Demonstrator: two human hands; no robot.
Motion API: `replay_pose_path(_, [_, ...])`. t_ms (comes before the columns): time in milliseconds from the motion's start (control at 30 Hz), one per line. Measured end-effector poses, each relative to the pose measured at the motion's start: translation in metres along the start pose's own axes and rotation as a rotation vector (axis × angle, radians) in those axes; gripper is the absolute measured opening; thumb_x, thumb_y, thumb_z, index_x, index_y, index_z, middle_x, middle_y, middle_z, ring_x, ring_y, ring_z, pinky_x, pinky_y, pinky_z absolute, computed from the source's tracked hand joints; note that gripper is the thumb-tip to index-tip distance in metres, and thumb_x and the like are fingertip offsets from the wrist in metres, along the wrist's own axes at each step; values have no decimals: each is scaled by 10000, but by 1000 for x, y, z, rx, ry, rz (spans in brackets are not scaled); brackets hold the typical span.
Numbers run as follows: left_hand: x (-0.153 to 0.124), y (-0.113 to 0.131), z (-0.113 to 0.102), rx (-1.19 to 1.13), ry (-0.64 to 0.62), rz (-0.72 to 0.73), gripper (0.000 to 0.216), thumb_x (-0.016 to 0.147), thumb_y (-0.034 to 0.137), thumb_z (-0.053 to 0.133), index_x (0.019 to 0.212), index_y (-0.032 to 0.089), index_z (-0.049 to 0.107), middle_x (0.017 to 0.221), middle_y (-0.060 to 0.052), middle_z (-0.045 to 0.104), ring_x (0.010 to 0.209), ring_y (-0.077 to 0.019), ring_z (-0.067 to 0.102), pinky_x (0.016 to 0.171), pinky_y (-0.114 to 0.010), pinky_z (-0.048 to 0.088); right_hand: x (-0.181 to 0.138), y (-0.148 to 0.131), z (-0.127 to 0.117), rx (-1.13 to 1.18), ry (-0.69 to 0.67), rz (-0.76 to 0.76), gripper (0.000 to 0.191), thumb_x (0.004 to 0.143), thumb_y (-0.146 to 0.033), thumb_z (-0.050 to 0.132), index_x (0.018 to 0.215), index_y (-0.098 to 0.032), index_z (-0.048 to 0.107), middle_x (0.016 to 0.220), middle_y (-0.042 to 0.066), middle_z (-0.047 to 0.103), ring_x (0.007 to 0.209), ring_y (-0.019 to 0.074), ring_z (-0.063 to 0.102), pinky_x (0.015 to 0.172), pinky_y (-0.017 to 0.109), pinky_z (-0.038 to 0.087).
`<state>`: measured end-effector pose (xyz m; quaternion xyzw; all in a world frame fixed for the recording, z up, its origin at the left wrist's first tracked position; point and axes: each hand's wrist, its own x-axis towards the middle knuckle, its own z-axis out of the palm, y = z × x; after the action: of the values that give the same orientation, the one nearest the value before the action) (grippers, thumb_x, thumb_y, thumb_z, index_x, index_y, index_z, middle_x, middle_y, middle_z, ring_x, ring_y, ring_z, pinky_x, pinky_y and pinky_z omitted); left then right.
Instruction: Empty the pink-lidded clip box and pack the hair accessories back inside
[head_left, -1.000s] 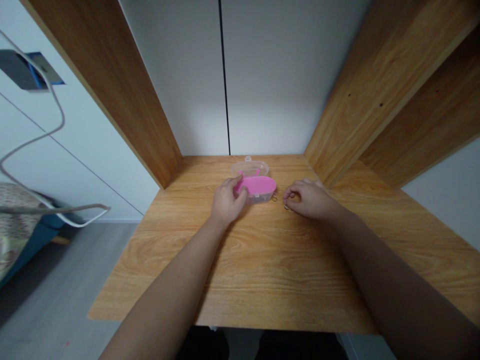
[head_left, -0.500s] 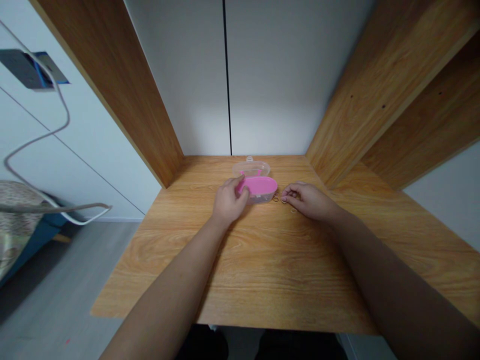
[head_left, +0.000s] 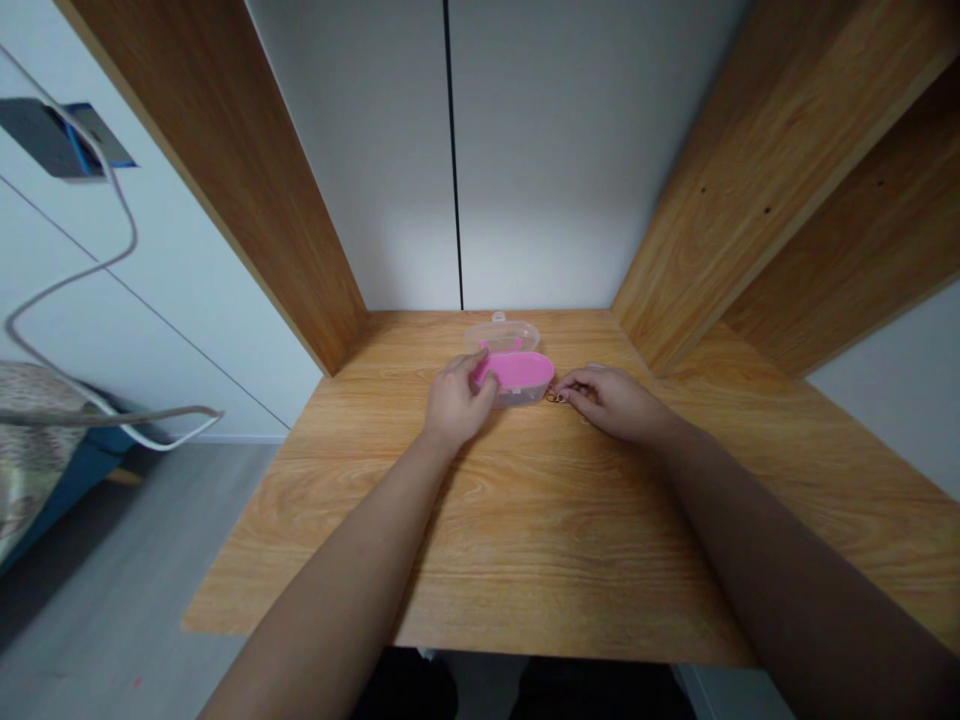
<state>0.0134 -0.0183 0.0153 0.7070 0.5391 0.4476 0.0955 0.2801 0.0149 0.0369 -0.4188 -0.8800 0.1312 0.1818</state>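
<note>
A small oval plastic box with a bright pink inside and a see-through lower wall stands on the wooden desk. Its clear lid is folded back behind it. My left hand grips the box's left end, thumb in front and fingers over the rim. Right of the box, my right hand is closed in a pinch on a small thin ring at its fingertips. Other thin rings lie against the box's right end, partly hidden by my fingers. A pale ring lies below my right hand.
The wooden desk is bounded by a white panel behind and wooden uprights on both sides. A white cable hangs at the left near a wall socket.
My right hand has shifted slightly left with the small ring, toward the rings beside the box. My left hand and the box have stayed in place.
</note>
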Motion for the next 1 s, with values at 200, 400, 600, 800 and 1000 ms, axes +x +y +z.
replay_pose_path(200, [0, 0, 0, -2, 3, 1, 442, 921, 297, 543, 1285, 75, 663, 1200, -167, 726, 1077, -273, 693, 990, -419, 535, 0, 2, -1, -49, 52, 27, 228, 927, -252, 507, 937, -200, 729, 941, 94, 747, 887, 234, 668, 817, 352, 514])
replay_pose_path(400, [0, -1, 0, 6, 6, 4, 423, 915, 288, 549, 1276, 103, 669, 1210, -150, 728, 1091, -267, 689, 1000, -416, 531, 0, 10, -1, -134, 29, 85, 229, 863, -173, 516, 902, -191, 740, 939, 83, 763, 890, 232, 670, 819, 339, 508])
replay_pose_path(600, [0, -1, 0, 9, -3, -3, 426, 924, 298, 543, 1288, 112, 664, 1203, -143, 728, 1080, -258, 694, 994, -401, 536, 0, 11, -1, -215, 35, 105, 224, 833, -164, 549, 905, -209, 756, 946, 64, 771, 896, 239, 673, 834, 353, 496])
replay_pose_path(800, [0, -1, 0, 9, 11, -4, 428, 920, 292, 550, 1288, 106, 665, 1227, -149, 722, 1117, -264, 688, 1014, -407, 530, 0, 4, 4, -183, 54, 53, 164, 866, -317, 628, 913, -218, 750, 932, 78, 740, 906, 248, 646, 842, 374, 483])
replay_pose_path(1000, [0, 1, -1, 8, 6, -7, 433, 920, 297, 555, 1291, 103, 663, 1217, -153, 724, 1096, -268, 694, 1011, -418, 534, 1, 4, 7, -148, 50, -17, 159, 889, -325, 630, 874, -210, 738, 955, 85, 727, 937, 255, 635, 871, 396, 470])
